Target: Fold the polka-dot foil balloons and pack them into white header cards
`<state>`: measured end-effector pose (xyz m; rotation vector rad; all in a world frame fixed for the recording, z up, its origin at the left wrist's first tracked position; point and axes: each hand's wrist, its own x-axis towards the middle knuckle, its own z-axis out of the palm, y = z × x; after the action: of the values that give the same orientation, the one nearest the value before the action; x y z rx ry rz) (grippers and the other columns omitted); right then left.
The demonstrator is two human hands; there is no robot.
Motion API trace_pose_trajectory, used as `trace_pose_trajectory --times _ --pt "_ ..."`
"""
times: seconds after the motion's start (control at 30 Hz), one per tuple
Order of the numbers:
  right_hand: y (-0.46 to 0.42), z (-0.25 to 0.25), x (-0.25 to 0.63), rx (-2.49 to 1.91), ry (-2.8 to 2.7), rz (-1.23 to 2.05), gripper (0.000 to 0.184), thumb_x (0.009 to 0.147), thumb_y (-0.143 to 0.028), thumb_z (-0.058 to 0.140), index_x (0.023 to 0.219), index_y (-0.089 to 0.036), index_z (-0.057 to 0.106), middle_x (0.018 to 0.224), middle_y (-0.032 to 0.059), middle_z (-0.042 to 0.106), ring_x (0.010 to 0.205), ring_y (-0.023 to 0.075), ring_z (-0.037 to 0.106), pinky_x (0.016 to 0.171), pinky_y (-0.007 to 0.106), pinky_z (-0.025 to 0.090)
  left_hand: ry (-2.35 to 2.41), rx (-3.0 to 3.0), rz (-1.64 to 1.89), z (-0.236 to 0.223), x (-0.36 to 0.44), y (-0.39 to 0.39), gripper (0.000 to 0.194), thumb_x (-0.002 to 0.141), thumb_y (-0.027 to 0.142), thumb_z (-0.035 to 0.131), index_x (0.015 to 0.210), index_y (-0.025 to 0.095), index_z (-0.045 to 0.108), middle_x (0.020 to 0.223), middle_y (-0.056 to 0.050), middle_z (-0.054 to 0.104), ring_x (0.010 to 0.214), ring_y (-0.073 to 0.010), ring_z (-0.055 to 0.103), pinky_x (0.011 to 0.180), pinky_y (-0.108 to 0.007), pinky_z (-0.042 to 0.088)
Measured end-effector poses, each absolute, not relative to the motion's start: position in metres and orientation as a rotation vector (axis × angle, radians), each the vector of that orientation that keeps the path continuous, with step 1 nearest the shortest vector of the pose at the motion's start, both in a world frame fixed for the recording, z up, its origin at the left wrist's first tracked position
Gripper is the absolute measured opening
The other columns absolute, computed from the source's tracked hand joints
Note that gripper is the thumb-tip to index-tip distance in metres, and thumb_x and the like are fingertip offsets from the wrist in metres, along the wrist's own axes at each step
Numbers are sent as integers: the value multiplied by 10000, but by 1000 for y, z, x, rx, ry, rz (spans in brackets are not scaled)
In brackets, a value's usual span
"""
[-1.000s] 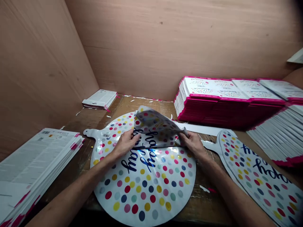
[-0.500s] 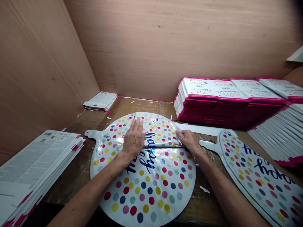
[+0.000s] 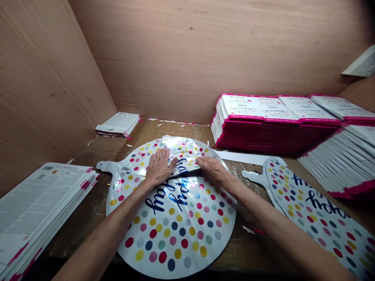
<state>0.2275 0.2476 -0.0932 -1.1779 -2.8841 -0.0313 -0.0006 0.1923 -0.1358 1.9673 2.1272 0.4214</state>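
A flat round foil balloon (image 3: 175,242), white with coloured dots and dark blue lettering, lies on the cardboard surface, its neck pointing left. Part of its far side is folded over into a flap (image 3: 187,146) with a raised near edge. On the balloon, left of the flap, my left hand (image 3: 159,168) rests flat with its fingers stretched out. My right hand (image 3: 215,169) grips the right part of the folded flap, its fingers bent over the foil; the fingertips are partly hidden. More flat balloons (image 3: 319,218) with the same print lie to the right, overlapping.
Pink-edged printed cardboard sleeves (image 3: 272,121) stand stacked at the back right, with more white ones (image 3: 340,160) beside them. Printed card stacks (image 3: 38,207) lie at the left, and a smaller one (image 3: 117,124) in the back corner. Plywood walls (image 3: 190,58) enclose the back and left.
My right hand has moved left from the balloon's right edge, bringing the foil inward. The flap now bulges and narrows. My left hand stays on the balloon, thumb more spread. The view has shifted slightly.
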Motion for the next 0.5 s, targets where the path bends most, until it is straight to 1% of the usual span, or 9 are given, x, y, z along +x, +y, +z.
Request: trace_pose_trajectory --times 0.07,0.13,0.2,0.23,0.3,0.33,0.4,0.47,0.5 --pt "271 -72 240 -1253 -2831 -14 352 840 -41 432 1069 -136 682 927 110 724 860 229 661 776 297 499 2089 1928 445 -133 -2 193 814 940 645 47 1545 128 218 1624 -101 174 1505 -294 70 1209 -499 64" --pt "292 -42 264 -1317 -2707 25 413 809 -34 401 1094 -135 683 889 86 725 802 199 654 717 264 496 2077 1944 458 -132 -3 194 800 940 652 68 1543 155 234 1616 -86 211 1504 -301 73 1207 -510 57" --pt "304 -10 291 -1342 -2423 178 425 761 -45 394 1048 -114 699 849 61 714 723 171 630 647 240 480 2086 1975 460 -132 -2 194 795 935 669 120 1538 169 256 1609 -87 236 1502 -316 82 1203 -530 61" --pt "306 4 304 -1368 -2337 211 408 737 -51 398 993 -107 711 790 46 698 668 156 607 616 235 461 2093 1985 453 -132 -1 193 793 932 676 153 1533 172 269 1607 -90 244 1500 -323 89 1201 -537 66" --pt "300 27 325 -1432 -2217 177 342 718 -77 413 867 -101 720 645 19 630 570 129 545 571 238 415 2113 1995 432 -134 0 191 797 913 686 257 1513 165 318 1602 -110 256 1496 -342 103 1197 -545 96" --pt "294 35 334 -1460 -2178 124 318 724 -94 419 835 -104 717 612 16 603 561 127 531 572 248 402 2129 2005 435 -135 1 189 791 903 678 313 1493 153 354 1599 -125 261 1494 -349 109 1194 -543 124" --pt "282 46 348 -1493 -2048 -35 294 758 -135 422 838 -111 704 628 38 598 626 158 556 621 293 409 2145 2059 459 -136 2 184 753 895 638 385 1454 134 410 1586 -146 293 1489 -353 140 1189 -535 158" --pt "271 53 360 -1525 -1901 -187 260 803 -195 428 820 -131 680 653 62 591 713 208 588 678 349 424 2129 2114 479 -134 6 177 702 899 591 418 1428 129 440 1566 -152 337 1481 -354 178 1192 -543 145" --pt "266 56 365 -1556 -1863 -218 245 825 -244 439 768 -156 660 628 57 564 715 222 591 684 367 428 2114 2110 503 -130 11 171 675 896 563 445 1412 128 459 1554 -157 360 1475 -358 196 1194 -553 132"
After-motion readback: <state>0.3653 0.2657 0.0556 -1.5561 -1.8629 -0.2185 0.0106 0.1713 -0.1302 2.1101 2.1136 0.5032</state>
